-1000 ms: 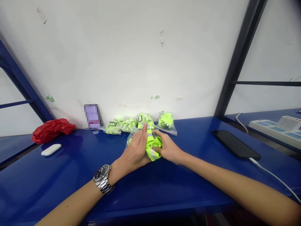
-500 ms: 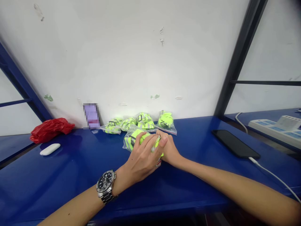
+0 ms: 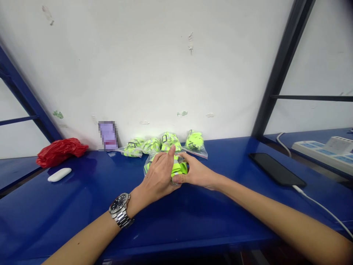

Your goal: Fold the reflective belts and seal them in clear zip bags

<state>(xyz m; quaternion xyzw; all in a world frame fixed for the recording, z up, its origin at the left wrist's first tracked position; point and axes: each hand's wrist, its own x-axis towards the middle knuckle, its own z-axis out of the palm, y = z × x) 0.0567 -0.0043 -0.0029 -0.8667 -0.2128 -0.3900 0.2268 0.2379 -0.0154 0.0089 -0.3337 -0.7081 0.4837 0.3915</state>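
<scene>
While your left hand [image 3: 157, 177] and right hand [image 3: 197, 174] meet on the table [image 3: 59, 217], a clear zip bag [image 3: 149, 166] lies between them, pressed against both. Your left grip is closed over the bag's left part, with the index finger raised toward its far edge. Your right grip is narrow, its thumb pinched against the near side of the neon yellow reflective fabric [image 3: 179, 168] inside. The bag's long axis seems to run left to right, though its ends are too covered to be sure; your left hand covers more of it. Its mouth and seal are hidden under your fingers, so you cannot tell whether it is closed. A row of four similar bags [image 3: 194, 141] lies just beyond, on the far side.
</scene>
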